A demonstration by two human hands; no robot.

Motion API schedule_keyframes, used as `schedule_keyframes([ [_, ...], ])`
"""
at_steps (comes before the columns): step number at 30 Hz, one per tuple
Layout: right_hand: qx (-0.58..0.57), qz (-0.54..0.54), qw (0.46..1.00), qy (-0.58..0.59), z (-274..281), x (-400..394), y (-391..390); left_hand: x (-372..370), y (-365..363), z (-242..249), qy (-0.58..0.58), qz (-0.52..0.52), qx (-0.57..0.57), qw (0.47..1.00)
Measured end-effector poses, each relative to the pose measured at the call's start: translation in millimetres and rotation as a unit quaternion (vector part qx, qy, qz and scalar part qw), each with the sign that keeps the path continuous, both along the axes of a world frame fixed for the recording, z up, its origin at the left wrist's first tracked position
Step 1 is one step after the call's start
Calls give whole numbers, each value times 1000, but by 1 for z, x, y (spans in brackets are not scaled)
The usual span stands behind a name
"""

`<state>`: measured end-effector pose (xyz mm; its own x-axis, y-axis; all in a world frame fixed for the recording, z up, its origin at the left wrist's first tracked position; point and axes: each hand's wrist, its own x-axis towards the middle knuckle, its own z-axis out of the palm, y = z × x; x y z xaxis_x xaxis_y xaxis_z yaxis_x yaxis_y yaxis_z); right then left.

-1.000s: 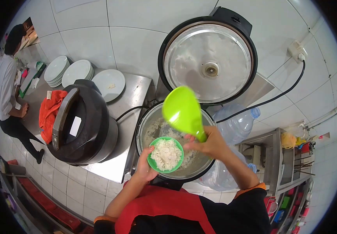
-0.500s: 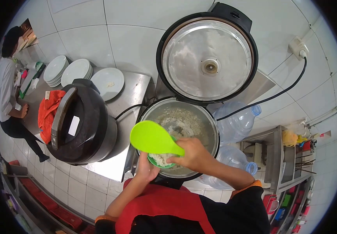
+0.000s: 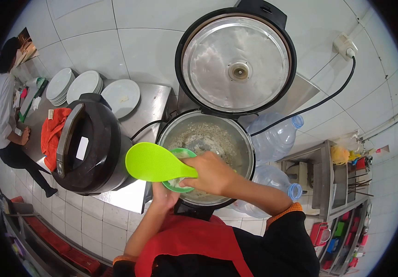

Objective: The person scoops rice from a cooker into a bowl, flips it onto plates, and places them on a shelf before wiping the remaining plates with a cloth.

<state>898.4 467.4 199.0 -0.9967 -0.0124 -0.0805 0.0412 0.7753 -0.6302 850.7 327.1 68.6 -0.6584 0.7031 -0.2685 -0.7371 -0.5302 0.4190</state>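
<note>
An open rice cooker [image 3: 241, 143] stands in front of me, with rice [image 3: 206, 134] spread over the bottom of its pot. My right hand [image 3: 210, 174] is closed on a lime-green rice paddle [image 3: 150, 162], whose broad blade points left. Below the paddle, my left hand [image 3: 164, 197] holds a small green bowl [image 3: 184, 152] at the near left rim of the pot. Some white rice shows in the bowl, partly hidden by the paddle and my right hand.
A closed dark cooker [image 3: 104, 150] with an orange cloth [image 3: 53, 134] stands left, by white plates [image 3: 121, 98]. The raised lid [image 3: 236, 64] is behind the pot. Large clear bottles [image 3: 273, 138] stand right. Another person [image 3: 3, 106] is at the far left.
Both hands, the paddle and the bowl have moved left over the pot's near left edge. The view has shifted slightly, and more of the bowl's far rim now shows.
</note>
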Motion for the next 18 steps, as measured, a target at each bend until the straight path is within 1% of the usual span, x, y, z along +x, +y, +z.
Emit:
schedule_keyframes([
  [1, 0, 1, 1000, 0, 11, -2, 3, -5, 0, 3, 0, 1, 0, 1000],
  [3, -76, -30, 996, 36, 27, -6, 14, -14, 0, 15, -11, 22, 49, 998],
  [4, -77, -31, 996, 36, 28, -10, 26, -15, -1, 26, -51, 32, 31, 998],
  [5, -76, -41, 995, 49, 25, -13, 42, -19, -10, 18, -57, 13, 46, 997],
  [7, -77, -49, 994, 60, 0, -11, 71, -23, -31, 11, -59, 8, 62, 996],
  [9, -6, -68, 997, 31, -55, -9, 102, -22, -59, 2, -25, 23, 38, 999],
  [10, 22, -33, 998, -44, -88, -8, 114, -23, -79, -19, -25, 19, 43, 999],
  [11, 49, 0, 992, -120, -118, -7, 123, -22, -94, -23, -28, 18, 41, 999],
  [12, 63, -38, 959, -275, -135, -18, 127, -21, -106, -24, 4, -2, 9, 1000],
  [13, 75, -74, 900, -423, -152, -30, 130, -18, -115, -22, 36, -22, -23, 999],
  [14, 72, -74, 900, -425, -187, -32, 139, -13, -121, -20, 35, -22, -26, 999],
  [15, 166, -102, 919, -342, -230, -33, 147, -9, -126, -17, -2, -5, -17, 1000],
  [16, 256, -129, 924, -252, -256, -33, 149, -5, -131, -17, -38, 12, -9, 999],
  [17, 254, -127, 925, -253, -265, -36, 144, -1, -138, -21, -39, 14, -12, 999],
  [18, 233, -86, 933, -261, -273, -40, 138, 3, -145, -27, -60, 40, -2, 997],
])
